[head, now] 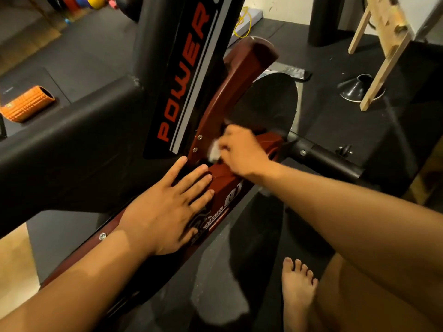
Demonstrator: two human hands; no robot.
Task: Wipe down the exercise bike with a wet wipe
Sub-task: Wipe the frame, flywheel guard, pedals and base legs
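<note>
The exercise bike fills the middle of the view, with a dark red frame [230, 188] and a black post marked POWER [184, 75]. My left hand [167, 212] lies flat and open on the red frame beside a printed logo. A little further along, my right hand [242, 152] is closed on a crumpled white wet wipe [214, 151] and presses it against the red frame near two screws. Most of the wipe is hidden under the fingers. The black flywheel [268, 101] sits just beyond that hand.
An orange foam roller [26, 106] lies on the black mat at left. A black cone base [357, 88] and a wooden frame [383, 44] stand at the right. The bike's black stabiliser bar [328, 159] sticks out rightwards. My bare foot [298, 283] rests on the floor below.
</note>
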